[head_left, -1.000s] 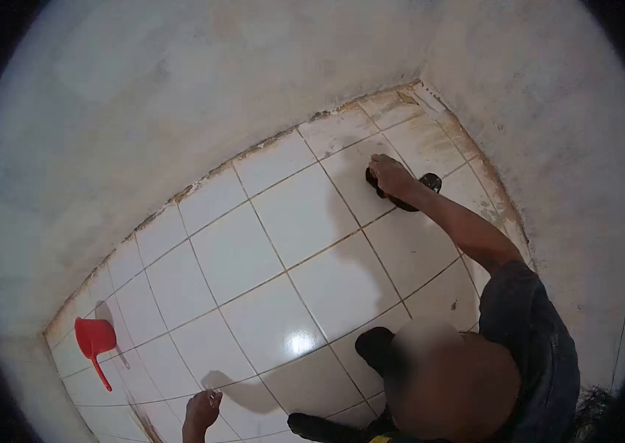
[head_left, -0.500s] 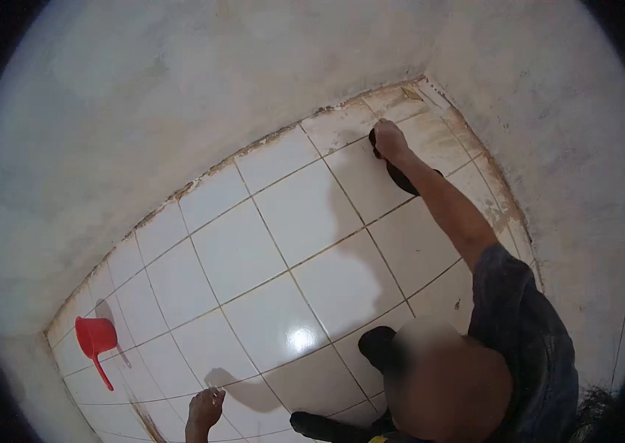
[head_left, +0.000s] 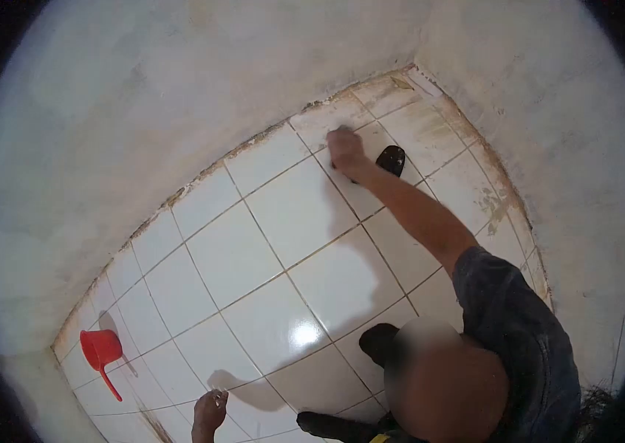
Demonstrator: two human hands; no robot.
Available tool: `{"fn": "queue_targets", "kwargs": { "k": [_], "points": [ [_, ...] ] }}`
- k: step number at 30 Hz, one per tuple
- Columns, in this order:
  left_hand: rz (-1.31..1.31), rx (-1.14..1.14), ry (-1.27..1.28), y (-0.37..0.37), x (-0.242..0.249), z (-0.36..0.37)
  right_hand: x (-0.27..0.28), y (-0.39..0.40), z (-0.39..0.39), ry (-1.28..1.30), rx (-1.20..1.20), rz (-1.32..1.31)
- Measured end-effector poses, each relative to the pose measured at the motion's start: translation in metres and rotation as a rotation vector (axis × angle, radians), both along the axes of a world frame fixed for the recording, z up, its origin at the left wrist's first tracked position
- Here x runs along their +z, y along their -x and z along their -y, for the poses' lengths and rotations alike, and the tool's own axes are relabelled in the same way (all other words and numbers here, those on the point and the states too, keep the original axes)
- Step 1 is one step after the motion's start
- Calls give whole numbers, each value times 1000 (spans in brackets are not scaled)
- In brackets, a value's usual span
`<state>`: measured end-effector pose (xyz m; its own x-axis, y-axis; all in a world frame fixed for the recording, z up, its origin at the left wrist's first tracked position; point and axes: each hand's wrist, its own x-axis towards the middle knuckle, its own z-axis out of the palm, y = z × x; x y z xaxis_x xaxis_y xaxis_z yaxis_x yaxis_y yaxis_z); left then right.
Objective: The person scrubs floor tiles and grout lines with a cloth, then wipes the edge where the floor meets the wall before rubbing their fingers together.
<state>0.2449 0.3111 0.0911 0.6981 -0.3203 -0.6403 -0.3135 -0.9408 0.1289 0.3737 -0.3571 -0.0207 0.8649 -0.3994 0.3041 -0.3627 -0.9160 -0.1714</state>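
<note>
My right hand (head_left: 347,149) reaches toward the far corner, its fingers wrapped and slightly blurred, low over the white floor tiles (head_left: 268,221). Beneath it is a black object with a rounded end (head_left: 391,160) speckled with white. My hand and forearm hide its middle, and its exact kind is unclear. My left hand (head_left: 210,410) hangs at the lower edge with curled fingers and pale spots at the fingertips. What it holds, if anything, cannot be made out. Up and left of it, a red dipper (head_left: 101,348) with a long handle rests on the tiles.
Pale walls (head_left: 179,88) meet the floor along a crumbling brown edge. Brownish stains (head_left: 493,203) mark the tiles at the right-hand corner. Dark footwear (head_left: 379,345) and a bare, partly blurred knee (head_left: 449,391) fill the lower right. Dark bristly strands (head_left: 595,406) show at the bottom right.
My right hand has moved left along the far tiles, and the black object has shifted with it. My left hand stays nearly in place. The view has shifted slightly.
</note>
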Motion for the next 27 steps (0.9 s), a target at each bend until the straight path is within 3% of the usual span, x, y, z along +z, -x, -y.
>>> {"fn": "queue_targets", "kwargs": {
  "k": [2,4,8,13,15,18,24,27],
  "points": [
    [24,-29,26,-2,-2,-3,18,10,29,-74,-74,-213],
    [84,-148,112,2,-20,-32,-3,26,64,130,-86,7],
    [8,-4,-39,4,9,-7,2,33,81,-35,-189,-33],
    [-42,-30,-84,6,-3,-31,-21,-6,24,-79,-119,72],
    [-10,75,-58,7,14,-9,-31,-19,-9,-21,144,22],
    [-4,67,-22,7,1,-12,6,-21,-47,-40,-15,-127],
    [-12,8,-62,3,8,-1,20,14,14,-167,-102,-192],
    [-8,-2,-52,6,13,-3,-6,41,75,-23,-117,-23]
  ]
}}
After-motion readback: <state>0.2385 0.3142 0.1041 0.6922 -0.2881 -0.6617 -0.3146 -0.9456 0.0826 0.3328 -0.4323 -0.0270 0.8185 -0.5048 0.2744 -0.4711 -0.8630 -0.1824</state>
